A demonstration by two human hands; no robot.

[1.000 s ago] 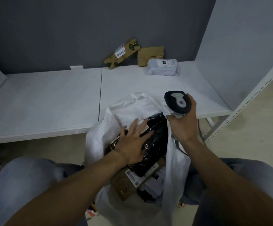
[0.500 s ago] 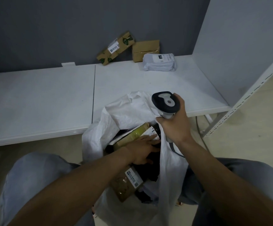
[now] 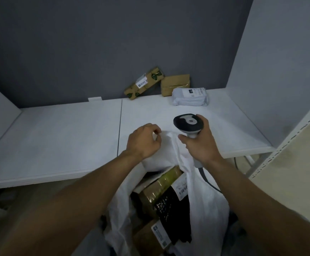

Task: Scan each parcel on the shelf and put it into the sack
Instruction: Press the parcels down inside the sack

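I think we are between parcels right now. Some parcels sit inside the sack (image 3: 206,209), and three more wait on the shelf (image 3: 58,135), so the job is not done.

The left hand (image 3: 144,140) is at the top edge of the sack. Its fingers are curled in, and the thumb and first finger look to pinch the white cloth there. It has no parcel. The right hand (image 3: 199,145) is wrapped tight around the handle of the scanner (image 3: 188,123). The sack's edge runs just under that hand, but I cannot tell if it grips the cloth too.

The three parcels lie at the back by the dark wall: a white parcel (image 3: 189,97), a brown packet (image 3: 175,85) just behind it, and a leafy box (image 3: 144,83) leaning to the left. All are well apart from both hands. The white parcel is nearest, just past the scanner.

Next, I would let go of the sack, reach forward for the white parcel, and point the scanner at its label.
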